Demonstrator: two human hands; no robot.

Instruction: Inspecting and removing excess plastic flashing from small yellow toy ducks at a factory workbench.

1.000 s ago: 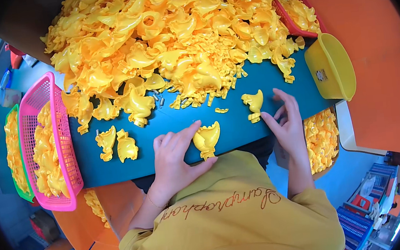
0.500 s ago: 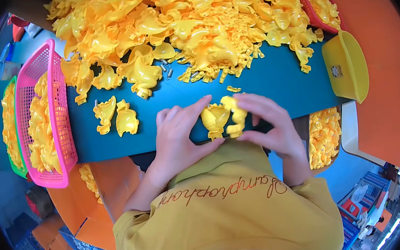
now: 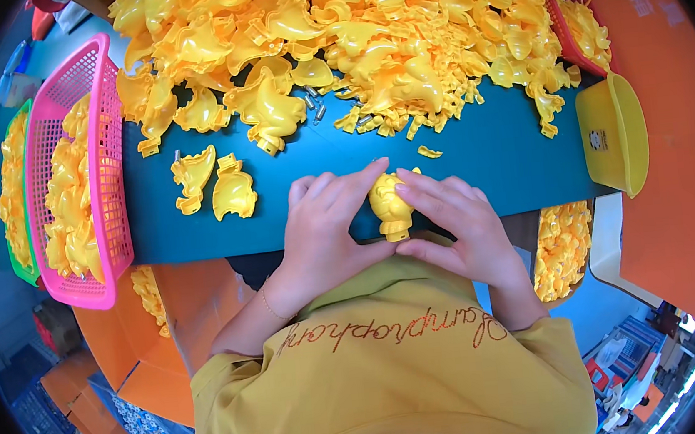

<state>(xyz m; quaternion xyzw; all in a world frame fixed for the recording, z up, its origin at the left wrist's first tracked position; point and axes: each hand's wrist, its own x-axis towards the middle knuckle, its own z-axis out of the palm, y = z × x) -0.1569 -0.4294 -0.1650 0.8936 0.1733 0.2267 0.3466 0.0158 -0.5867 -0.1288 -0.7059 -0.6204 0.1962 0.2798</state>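
A small yellow plastic figure (image 3: 391, 204) with rounded, moulded sides stands upright near the table's front edge, its two half shells together. My left hand (image 3: 327, 223) grips it from the left, index finger at the top and thumb low down. From the right my right hand (image 3: 457, 227) presses on it with fingertips above and thumb below. Just beyond my fingers lies a small curved yellow piece (image 3: 429, 152). Left of my left hand rest two loose half shells, one pointed (image 3: 195, 180) with a metal pin and one rounder (image 3: 234, 190).
A big heap of yellow plastic shells (image 3: 399, 61) covers the far side of the blue-green table (image 3: 508, 151). Small metal cylinders (image 3: 317, 107) lie by its edge. A pink basket (image 3: 111, 156) of yellow parts stands left, a yellow bin (image 3: 632, 131) right, a red basket (image 3: 568, 32) behind it.
The two half shells, held apart before, are now closed together into one figure between my hands. My right hand has moved in toward the left, and the whole view has shifted slightly.
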